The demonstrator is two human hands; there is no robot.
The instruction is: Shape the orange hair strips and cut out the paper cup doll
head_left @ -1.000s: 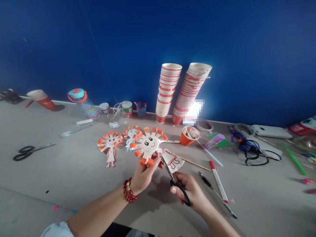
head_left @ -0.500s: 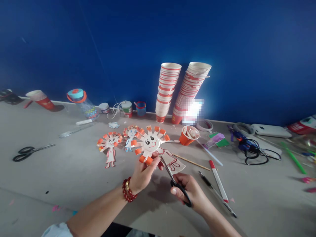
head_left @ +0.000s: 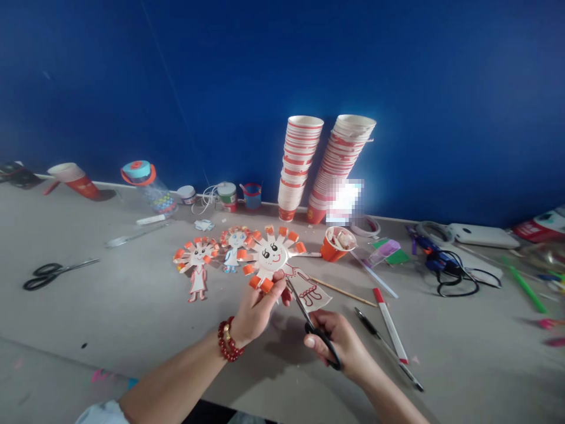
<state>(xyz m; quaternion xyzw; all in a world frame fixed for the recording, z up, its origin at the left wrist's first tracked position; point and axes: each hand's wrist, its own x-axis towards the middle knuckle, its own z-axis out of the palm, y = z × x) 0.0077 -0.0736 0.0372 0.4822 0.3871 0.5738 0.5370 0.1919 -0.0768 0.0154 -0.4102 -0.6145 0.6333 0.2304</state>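
My left hand (head_left: 261, 306) pinches a paper-cup doll (head_left: 270, 255) near its neck. The doll has a round white face with drawn eyes and a red smile, ringed by curled orange-and-white strips. Its paper body (head_left: 308, 288) carries a dress outlined in red and sticks out to the lower right. Black-handled scissors (head_left: 324, 341) are in my right hand (head_left: 338, 340), fingers through the loops. Their blades lie against the left edge of the drawn body, close to my left fingertips. Two similar dolls, one in a white dress (head_left: 198, 280) and one in blue (head_left: 230, 257), lie to the left.
Two tall stacks of paper cups (head_left: 302, 162) stand against the blue wall, with an orange cup of scraps (head_left: 336, 244) in front. A red marker (head_left: 391, 324), a black pen (head_left: 368, 323) and a wooden stick (head_left: 344, 291) lie on the right. Other scissors (head_left: 48, 274) rest far left.
Almost nothing differs. Both hands, the doll and the scissors keep nearly the same place; the whole view has shifted very slightly.
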